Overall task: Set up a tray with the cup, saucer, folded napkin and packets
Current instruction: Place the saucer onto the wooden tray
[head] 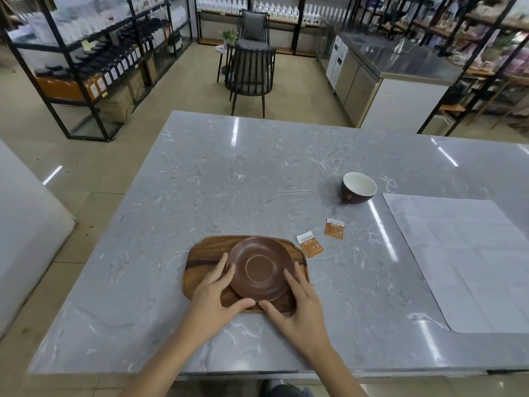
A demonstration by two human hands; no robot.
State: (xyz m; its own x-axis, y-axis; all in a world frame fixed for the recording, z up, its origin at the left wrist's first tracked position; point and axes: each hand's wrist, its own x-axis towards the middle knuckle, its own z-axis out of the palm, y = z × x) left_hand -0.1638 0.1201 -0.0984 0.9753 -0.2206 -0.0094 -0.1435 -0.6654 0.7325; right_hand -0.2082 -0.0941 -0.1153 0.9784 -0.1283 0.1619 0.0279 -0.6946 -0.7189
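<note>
A brown saucer (260,267) lies on a dark wooden tray (200,259) near the table's front edge. My left hand (213,296) holds the saucer's left rim and my right hand (297,308) holds its right and near rim, thumbs almost meeting at the front. Two orange-and-white packets (310,244) (334,229) lie flat on the table right of the tray. A brown cup (357,188) with a white inside stands farther back on the right. A large white napkin (469,259) lies spread open at the far right.
The grey marble table (229,181) stretches far back and left of the tray. Beyond it stand black chairs (252,73), a steel counter (395,67) and stocked shelving (94,61). A white surface (23,230) sits at the left.
</note>
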